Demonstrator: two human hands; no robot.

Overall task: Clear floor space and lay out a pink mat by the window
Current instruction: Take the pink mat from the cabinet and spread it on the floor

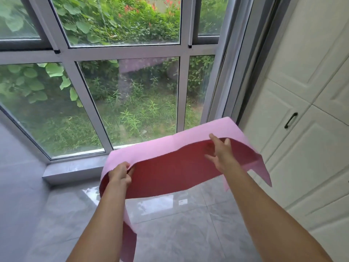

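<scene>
Mat (170, 148) up in the air ahead of us, 12 o'clock, sagging in an arch btwn both hands, well off the floor (170, 224), far edge toward the window (132, 103). Pale pink side out, darker side facing us. L hand (120, 173) at 9 o'clock of the mat, fingers curled, pinching the near edge w/ thumb. R hand (221, 156) at 2 o'clock of it, fingers spread wide, index tip at the edge, no plain grip that we can see. One corner hangs at 6 o'clock past our L forearm, another droops at 4 o'clock toward the cupboards (302, 148). Step in hand, as we judge it: opening the mat out before it goes down. To do it well: get R hand pinching the edge same as L, level w/ it, so the sheet hangs even. Pull hands apart to take out the sag. Line the far edge parallel w/ the grey sill (75, 167). Lower far edge first, then draw back toward 6 o'clock so no fold gets trapped. Mat looks thin & floppy, floor glossy, so it may slide: set it down, don't toss.
</scene>
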